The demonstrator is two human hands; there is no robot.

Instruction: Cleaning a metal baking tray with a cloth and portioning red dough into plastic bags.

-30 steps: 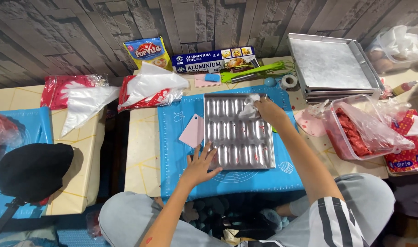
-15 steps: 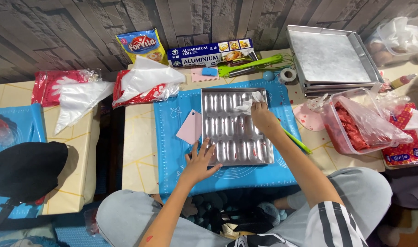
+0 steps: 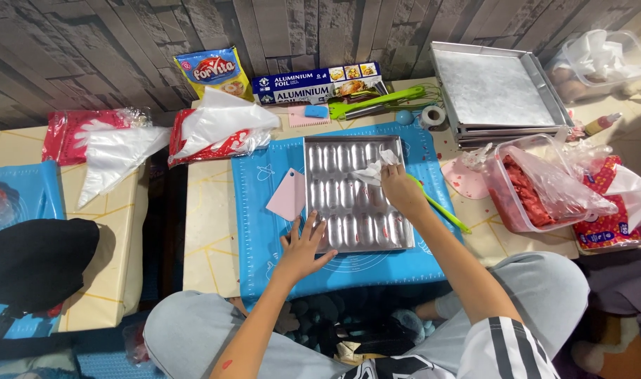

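Centrally, a metal mould tray (image 3: 355,194) with rows of oblong cavities lies on a blue mat (image 3: 264,210); the left hand (image 3: 303,247) rests flat and spread on the tray's near-left corner, gripping nothing, while the right hand (image 3: 399,188) pinches a crumpled white tissue (image 3: 373,170) against the far-right cavities. The step in hand appears to be wiping the cavities, and the next stroke probably calls for steady bracing and moving on to neighbouring cavities. Left of the tray lies a pink scraper (image 3: 287,195).
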